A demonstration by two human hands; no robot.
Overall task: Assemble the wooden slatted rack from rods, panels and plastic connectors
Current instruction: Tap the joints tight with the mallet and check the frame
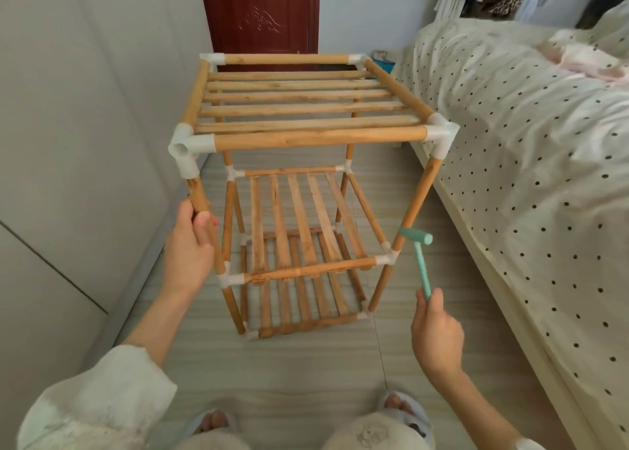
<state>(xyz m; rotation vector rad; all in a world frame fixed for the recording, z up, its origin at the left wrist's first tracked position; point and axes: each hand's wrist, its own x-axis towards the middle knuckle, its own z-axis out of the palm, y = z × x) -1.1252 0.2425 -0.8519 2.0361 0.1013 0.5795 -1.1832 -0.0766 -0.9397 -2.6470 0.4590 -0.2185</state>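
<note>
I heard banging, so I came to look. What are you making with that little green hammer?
A person is putting together a wooden rack with three slatted shelves, standing on the floor beside the bed. The left hand grips the near left upright rod to steady it. The right hand holds a small green hammer, its head close to the near right rod. White plastic connectors join the corners.

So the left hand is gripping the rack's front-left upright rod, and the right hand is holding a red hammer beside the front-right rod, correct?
Not quite: the hammer is mint green, not red, as the head view shows. The rest holds: the left hand grips the rack's front-left upright rod, and the right hand holds the hammer by its handle, its head beside the front-right rod.
</note>
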